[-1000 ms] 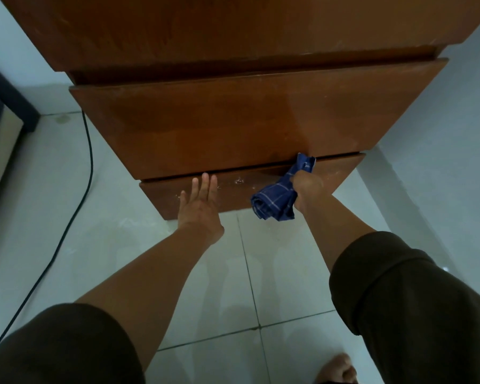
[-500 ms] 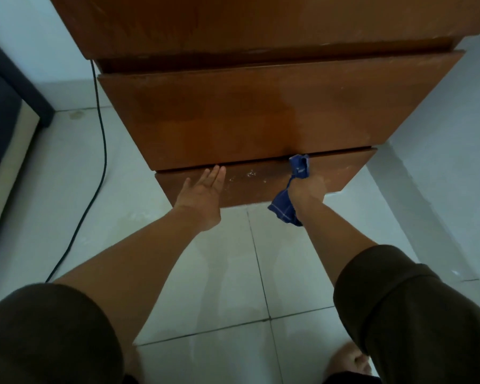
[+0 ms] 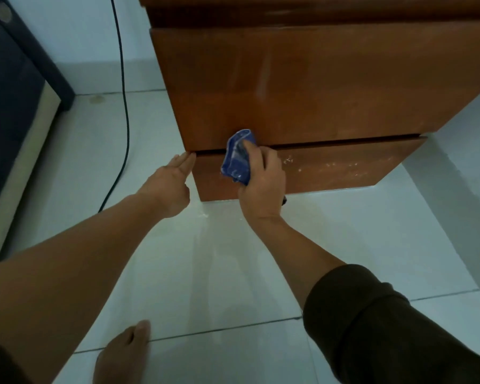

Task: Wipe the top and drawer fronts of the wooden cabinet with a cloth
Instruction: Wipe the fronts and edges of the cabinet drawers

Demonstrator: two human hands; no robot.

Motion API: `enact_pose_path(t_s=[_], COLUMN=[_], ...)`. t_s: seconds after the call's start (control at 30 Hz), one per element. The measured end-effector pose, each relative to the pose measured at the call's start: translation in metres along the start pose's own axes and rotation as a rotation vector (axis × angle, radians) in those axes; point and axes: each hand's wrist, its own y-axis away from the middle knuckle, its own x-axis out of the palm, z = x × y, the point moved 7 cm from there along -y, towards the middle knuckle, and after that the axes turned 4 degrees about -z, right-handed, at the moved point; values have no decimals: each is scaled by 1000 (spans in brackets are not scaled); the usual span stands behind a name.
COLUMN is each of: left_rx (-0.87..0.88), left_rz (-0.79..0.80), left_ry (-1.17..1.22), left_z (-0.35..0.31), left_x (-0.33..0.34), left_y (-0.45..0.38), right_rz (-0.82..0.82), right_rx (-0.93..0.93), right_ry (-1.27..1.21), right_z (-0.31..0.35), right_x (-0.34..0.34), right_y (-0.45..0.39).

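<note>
The wooden cabinet (image 3: 302, 87) fills the upper right of the head view, with a tall drawer front above a low bottom drawer front (image 3: 330, 167) that carries pale smudges. My right hand (image 3: 263, 178) presses a bunched blue cloth (image 3: 237, 159) against the left part of the bottom drawer front, at the gap between the two drawers. My left hand (image 3: 172, 181) holds nothing; its fingers are extended and the fingertips touch the cabinet's left front corner at the same gap.
A black cable (image 3: 122, 92) runs down the wall and across the white tiled floor (image 3: 233, 259) left of the cabinet. A dark piece of furniture (image 3: 14, 112) stands at the far left. My bare foot (image 3: 122, 353) rests on the tiles below.
My right hand has slid the cloth leftward along the bottom drawer front. My left hand has moved to the cabinet's left corner. The view has shifted, so the cabinet sits further right.
</note>
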Motion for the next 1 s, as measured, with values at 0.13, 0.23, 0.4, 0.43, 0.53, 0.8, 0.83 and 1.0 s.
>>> enact_pose_path(t_s=[0.13, 0.23, 0.4, 0.43, 0.53, 0.8, 0.83, 1.0], left_rx=[66, 130, 283, 312, 328, 287, 293, 349], left_rz=[-179, -310, -466, -465, -493, -482, -491, -539], left_ry=[106, 147, 105, 68, 28, -43, -48, -64], left_z=[4, 7, 6, 5, 1, -2, -3, -13], left_x=[3, 5, 17, 23, 33, 38, 37, 30], left_y=[-1, -3, -5, -5, -4, -2, -1, 1], right_rz=[0, 23, 114, 159, 289, 588, 509, 71], right_rx=[-193, -267, -474, -491, -515, -426, -422, -559], right_ry=[135, 202, 318, 322, 377, 543, 489, 259], right_z=[11, 14, 7, 4, -6, -34, -31, -12], right_x=[41, 64, 102, 110, 134, 150, 140, 64], right_y=[15, 16, 30, 33, 44, 50, 48, 36])
